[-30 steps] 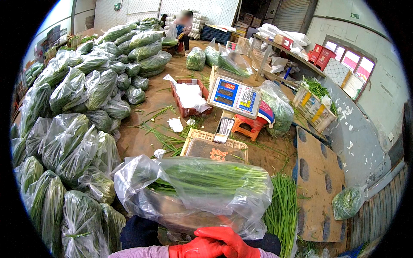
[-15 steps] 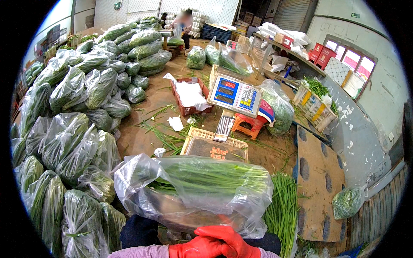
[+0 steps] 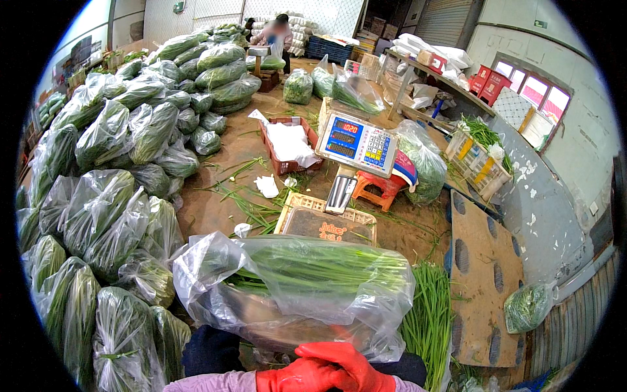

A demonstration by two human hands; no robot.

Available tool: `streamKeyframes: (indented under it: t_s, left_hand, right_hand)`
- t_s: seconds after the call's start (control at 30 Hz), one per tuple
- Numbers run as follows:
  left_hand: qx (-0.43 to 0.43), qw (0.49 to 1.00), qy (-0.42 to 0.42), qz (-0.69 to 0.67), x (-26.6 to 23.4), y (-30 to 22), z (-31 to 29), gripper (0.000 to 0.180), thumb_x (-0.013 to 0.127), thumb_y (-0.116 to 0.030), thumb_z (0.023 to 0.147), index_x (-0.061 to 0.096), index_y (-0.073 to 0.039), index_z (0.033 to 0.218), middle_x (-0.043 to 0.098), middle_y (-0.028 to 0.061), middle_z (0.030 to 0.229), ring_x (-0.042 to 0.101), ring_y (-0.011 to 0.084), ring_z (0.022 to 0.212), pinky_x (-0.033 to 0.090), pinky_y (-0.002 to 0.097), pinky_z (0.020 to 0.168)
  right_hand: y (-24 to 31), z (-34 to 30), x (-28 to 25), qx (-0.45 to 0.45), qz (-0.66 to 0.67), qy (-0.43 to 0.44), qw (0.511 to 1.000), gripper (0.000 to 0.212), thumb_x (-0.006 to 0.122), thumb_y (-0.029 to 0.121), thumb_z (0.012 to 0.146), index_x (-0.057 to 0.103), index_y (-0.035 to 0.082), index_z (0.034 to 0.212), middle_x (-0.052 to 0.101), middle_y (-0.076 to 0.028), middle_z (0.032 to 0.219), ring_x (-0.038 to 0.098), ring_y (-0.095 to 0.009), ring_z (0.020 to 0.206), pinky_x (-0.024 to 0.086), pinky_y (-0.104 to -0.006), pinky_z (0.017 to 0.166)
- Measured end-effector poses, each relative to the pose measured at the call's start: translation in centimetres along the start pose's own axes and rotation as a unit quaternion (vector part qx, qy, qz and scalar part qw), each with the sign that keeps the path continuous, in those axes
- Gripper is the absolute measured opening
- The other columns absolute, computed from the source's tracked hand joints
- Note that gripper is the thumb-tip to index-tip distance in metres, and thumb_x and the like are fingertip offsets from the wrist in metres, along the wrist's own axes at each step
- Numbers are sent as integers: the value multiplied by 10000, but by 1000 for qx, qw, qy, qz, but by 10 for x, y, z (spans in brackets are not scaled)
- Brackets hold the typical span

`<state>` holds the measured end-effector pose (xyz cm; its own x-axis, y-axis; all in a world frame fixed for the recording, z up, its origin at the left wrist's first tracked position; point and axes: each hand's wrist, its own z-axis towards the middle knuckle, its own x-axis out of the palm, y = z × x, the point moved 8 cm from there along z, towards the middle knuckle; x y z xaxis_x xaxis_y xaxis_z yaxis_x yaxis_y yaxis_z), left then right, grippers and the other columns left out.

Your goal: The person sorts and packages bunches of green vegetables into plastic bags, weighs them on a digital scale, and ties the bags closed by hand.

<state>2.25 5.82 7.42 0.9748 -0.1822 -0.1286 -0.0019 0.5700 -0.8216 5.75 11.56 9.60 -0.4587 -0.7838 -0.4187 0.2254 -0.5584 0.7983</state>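
Observation:
My right hand (image 3: 346, 362), in a red rubber glove, lies folded over my left hand (image 3: 287, 379), gloved the same way, at the lower edge in front of my knees. Fingers of the right are pressed together across the left, whose own fingers are hidden underneath. Just beyond them a large clear plastic bag (image 3: 215, 277) lies on its side, its mouth loose at the left. Inside it is a bundle of long green stalks (image 3: 326, 268), lying crosswise. The bag hides the near part of a scale platform (image 3: 313, 226). Loose green stalks (image 3: 428, 313) lie right of the bag.
A scale display (image 3: 358, 145) stands on a post behind the platform. Filled bags (image 3: 104, 215) are heaped along the left. A red crate (image 3: 287, 147), a red stool (image 3: 379, 189) and a perforated board (image 3: 486, 281) surround the scale. Another person (image 3: 277, 36) works far back.
My hands, the bag and the stalks stay where they were. At the back, the other person has shifted posture slightly and the clear bag in front of them has moved a little.

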Motion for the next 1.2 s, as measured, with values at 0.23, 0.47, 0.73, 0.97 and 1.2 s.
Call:
streamKeyframes:
  t_s: [0.23,0.47,0.73,0.97,1.2]
  left_hand:
    - [-3,1000,9,26,1,-8,4,501,690,-542,692,657,-66,848,625,145,902,573,380,870,428,500,768]
    - [-59,993,44,89,4,17,0,258,705,-289,726,676,-36,762,630,196,830,601,385,810,474,474,700]
    - [-60,993,48,92,1,15,2,257,702,-288,731,673,-38,783,635,188,827,604,387,804,477,472,695]
    - [-67,990,71,103,4,18,2,260,703,-293,734,670,-40,783,634,185,822,604,386,803,476,472,695]
    - [-13,988,100,116,8,35,-9,305,676,-258,715,659,-92,970,617,208,1058,591,389,1010,467,465,849]
  right_hand:
    - [-2,2,0,1,15,-12,1000,744,621,545,820,501,-17,1292,609,-197,1187,604,-361,1019,451,-422,872]
    - [-13,-2,4,84,106,-27,990,800,607,567,835,439,-10,1363,608,-189,1194,610,-310,1047,456,-386,906]
    - [-23,-6,8,134,157,-23,978,813,592,582,842,424,-5,1379,605,-181,1208,607,-289,1064,453,-375,921]
    - [-32,-7,9,126,159,5,979,738,593,462,883,355,16,1421,571,-202,1264,571,-303,1142,415,-387,980]
    - [-30,-7,10,118,152,10,981,724,589,443,893,345,19,1427,565,-205,1275,565,-305,1155,409,-388,989]
